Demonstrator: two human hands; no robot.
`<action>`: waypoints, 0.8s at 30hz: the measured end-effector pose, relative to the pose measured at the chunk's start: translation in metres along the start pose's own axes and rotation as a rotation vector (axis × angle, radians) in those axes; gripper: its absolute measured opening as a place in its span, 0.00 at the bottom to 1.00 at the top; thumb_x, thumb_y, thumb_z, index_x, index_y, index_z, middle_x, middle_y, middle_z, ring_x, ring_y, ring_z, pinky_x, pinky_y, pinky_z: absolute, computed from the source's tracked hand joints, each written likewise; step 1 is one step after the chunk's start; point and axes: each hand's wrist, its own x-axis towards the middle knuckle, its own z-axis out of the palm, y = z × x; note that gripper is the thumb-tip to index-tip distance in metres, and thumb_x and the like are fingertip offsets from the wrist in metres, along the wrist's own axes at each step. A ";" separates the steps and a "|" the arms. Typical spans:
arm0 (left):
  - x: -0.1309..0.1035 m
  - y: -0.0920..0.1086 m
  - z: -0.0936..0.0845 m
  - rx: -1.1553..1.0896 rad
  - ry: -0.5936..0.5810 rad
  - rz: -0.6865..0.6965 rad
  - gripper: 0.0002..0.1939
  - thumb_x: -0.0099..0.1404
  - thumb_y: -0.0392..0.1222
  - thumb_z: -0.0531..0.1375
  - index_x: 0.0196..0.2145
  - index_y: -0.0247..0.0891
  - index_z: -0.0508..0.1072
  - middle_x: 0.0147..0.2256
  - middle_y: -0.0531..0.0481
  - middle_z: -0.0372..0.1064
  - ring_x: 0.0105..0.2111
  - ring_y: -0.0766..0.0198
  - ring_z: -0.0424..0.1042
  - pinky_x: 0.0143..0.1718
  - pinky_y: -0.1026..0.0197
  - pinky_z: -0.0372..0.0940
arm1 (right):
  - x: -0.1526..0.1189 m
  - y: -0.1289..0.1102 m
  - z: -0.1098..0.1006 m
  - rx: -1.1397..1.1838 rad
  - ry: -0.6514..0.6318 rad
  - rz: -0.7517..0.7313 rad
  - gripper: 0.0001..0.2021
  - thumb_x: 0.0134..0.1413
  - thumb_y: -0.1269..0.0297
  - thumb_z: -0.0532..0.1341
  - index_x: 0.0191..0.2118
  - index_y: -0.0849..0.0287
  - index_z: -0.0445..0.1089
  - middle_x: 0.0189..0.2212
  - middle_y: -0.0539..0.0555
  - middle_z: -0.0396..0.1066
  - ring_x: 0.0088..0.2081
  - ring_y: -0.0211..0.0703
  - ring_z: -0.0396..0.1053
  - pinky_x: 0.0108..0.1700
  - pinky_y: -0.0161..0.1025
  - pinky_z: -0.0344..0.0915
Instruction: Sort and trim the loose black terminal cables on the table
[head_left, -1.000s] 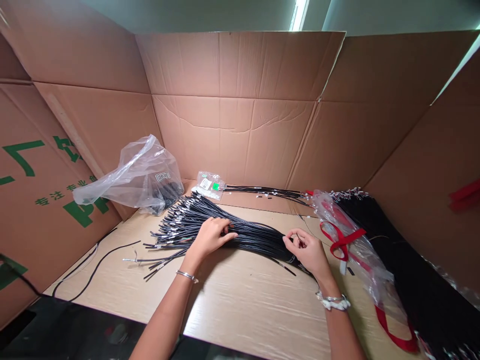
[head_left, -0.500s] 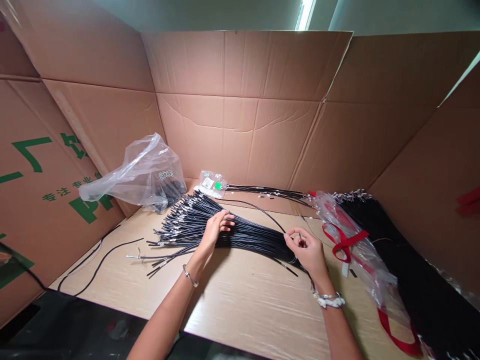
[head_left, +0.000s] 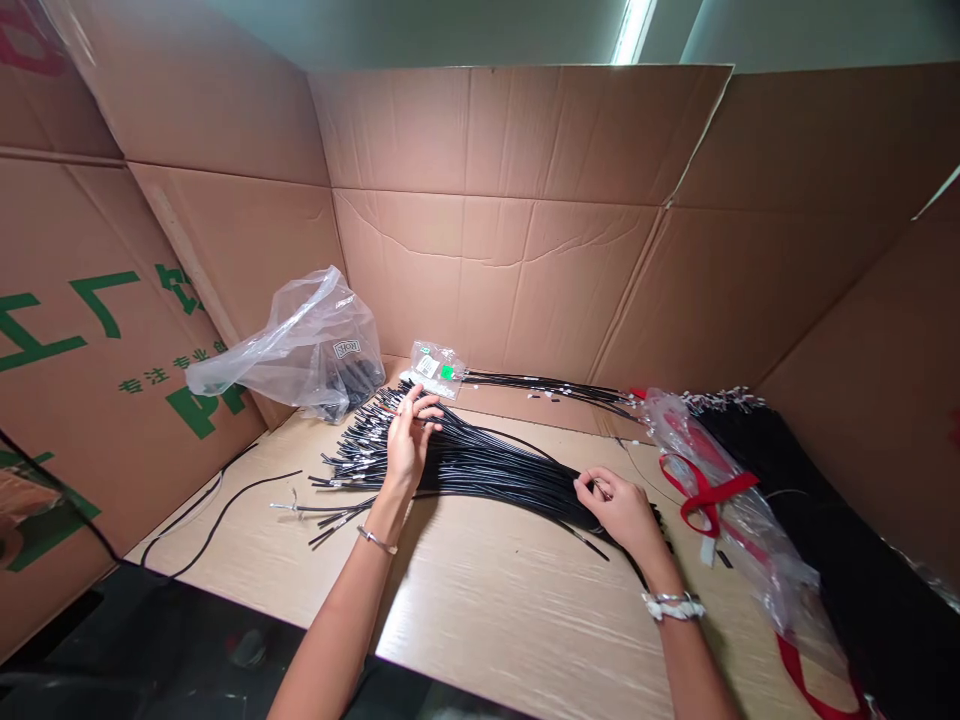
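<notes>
Black wires were pinched by the left hand and right hand, and a hard pull could have tangled them.

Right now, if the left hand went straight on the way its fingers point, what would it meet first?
Probably the small clear packet with the green label, just beyond the left hand and the black cable bundle; depth is unclear.

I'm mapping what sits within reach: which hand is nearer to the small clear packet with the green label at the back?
Left. The left hand lies on the black cable bundle just in front of the packet; the right hand pinches the bundle's other end, far off to the right.
</notes>
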 end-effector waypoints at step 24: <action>-0.006 0.010 0.008 0.089 0.111 0.231 0.20 0.58 0.51 0.67 0.44 0.39 0.71 0.35 0.49 0.74 0.32 0.62 0.77 0.25 0.67 0.68 | -0.001 0.001 -0.003 -0.097 -0.206 0.011 0.16 0.51 0.52 0.55 0.28 0.59 0.73 0.19 0.50 0.65 0.23 0.39 0.60 0.27 0.34 0.55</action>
